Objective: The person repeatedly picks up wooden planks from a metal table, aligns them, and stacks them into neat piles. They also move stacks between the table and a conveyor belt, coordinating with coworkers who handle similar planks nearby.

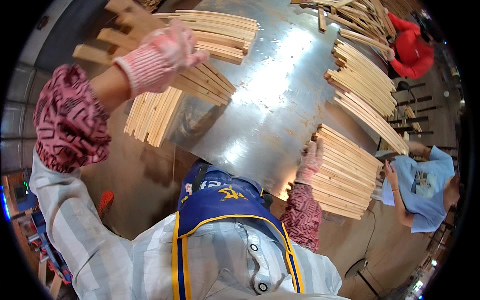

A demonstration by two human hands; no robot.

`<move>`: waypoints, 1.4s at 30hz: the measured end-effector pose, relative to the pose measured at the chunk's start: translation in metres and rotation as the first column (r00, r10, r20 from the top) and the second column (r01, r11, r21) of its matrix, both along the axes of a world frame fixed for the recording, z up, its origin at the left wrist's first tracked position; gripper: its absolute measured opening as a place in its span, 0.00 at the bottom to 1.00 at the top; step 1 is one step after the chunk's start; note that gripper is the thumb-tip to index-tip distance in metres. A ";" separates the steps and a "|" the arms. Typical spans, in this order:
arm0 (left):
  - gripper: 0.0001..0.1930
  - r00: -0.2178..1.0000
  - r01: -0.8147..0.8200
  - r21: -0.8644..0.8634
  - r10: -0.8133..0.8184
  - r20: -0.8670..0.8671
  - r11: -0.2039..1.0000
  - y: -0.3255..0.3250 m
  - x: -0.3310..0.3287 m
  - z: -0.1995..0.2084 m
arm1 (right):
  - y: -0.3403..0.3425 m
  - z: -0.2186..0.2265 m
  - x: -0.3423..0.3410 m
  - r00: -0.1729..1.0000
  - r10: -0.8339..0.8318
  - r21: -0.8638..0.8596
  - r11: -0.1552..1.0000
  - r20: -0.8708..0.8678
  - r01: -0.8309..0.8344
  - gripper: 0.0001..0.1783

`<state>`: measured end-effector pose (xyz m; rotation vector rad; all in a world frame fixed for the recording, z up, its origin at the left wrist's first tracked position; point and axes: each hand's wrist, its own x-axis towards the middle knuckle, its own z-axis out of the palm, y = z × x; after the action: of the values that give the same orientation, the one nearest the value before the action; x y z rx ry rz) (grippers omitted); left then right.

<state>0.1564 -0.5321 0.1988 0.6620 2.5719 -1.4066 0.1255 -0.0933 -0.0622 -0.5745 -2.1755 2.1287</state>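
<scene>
Over there, one head-worn fisheye looks steeply down from close above the near edge of the metal tabletop [265,142], over the blue apron [210,206], sweeping wide past the left and right edges.

Left grip [172,52] around a bundle of wooden strips [204,82], right grip [311,159] against a strip row [347,172], both gloved.

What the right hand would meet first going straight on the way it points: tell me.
Most likely, the right hand would first meet the left ends of the farther wooden strips in the stack beside it; depth is unclear, so it might pass over them.
</scene>
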 end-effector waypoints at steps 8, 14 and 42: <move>0.31 0.910 -0.365 -0.180 0.391 0.140 0.914 0.007 -0.042 -0.078 | -0.031 -0.060 0.098 0.958 0.250 -0.225 0.950 0.142 -0.215 0.29; 0.44 0.631 -0.762 0.441 0.699 0.337 0.474 -0.061 0.017 -0.112 | 0.024 -0.044 0.127 0.924 0.035 -0.123 0.992 0.381 0.013 0.26; 0.50 0.284 -0.766 0.641 0.870 0.402 -0.046 -0.009 0.031 -0.361 | -0.032 -0.021 0.152 0.887 0.098 -0.071 0.995 0.450 -0.073 0.27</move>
<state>0.1876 -0.5415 -0.1624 -1.0127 2.5829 0.1595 0.2779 -0.1255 -0.0835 -1.1014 -2.4079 2.2860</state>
